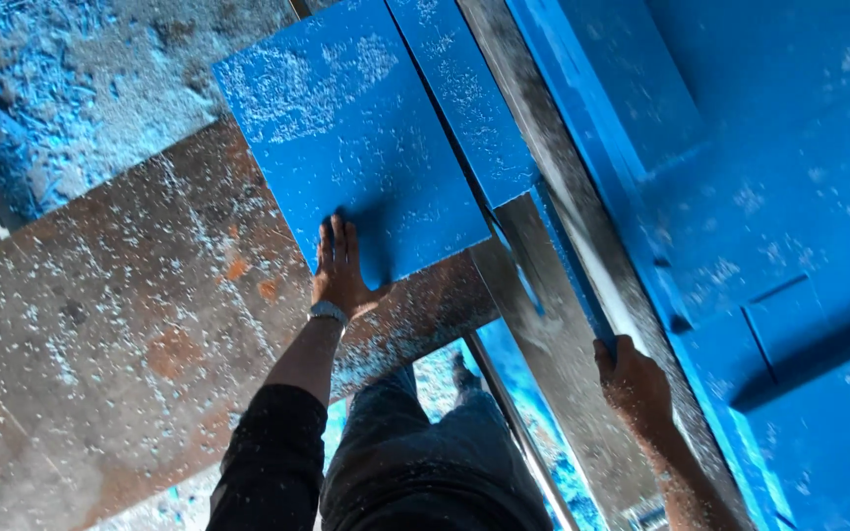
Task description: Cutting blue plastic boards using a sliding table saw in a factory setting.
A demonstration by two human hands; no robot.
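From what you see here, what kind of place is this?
Probably a cutting workshop: a saw table strewn with shavings, the left hand pressing a blue panel flat, the right hand gripping a blue strip.

The board (346,138) lies on the counter (120,334), with a narrower strip (464,98) just right of it. The left hand (338,270) rests on the board's near edge; the right hand (632,383) grips the rail (582,275) further right.

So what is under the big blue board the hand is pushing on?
The flat blue board lies on a rusty, dust-speckled metal table, with the left hand pressed on its near edge. The table beneath the board itself is covered from view.
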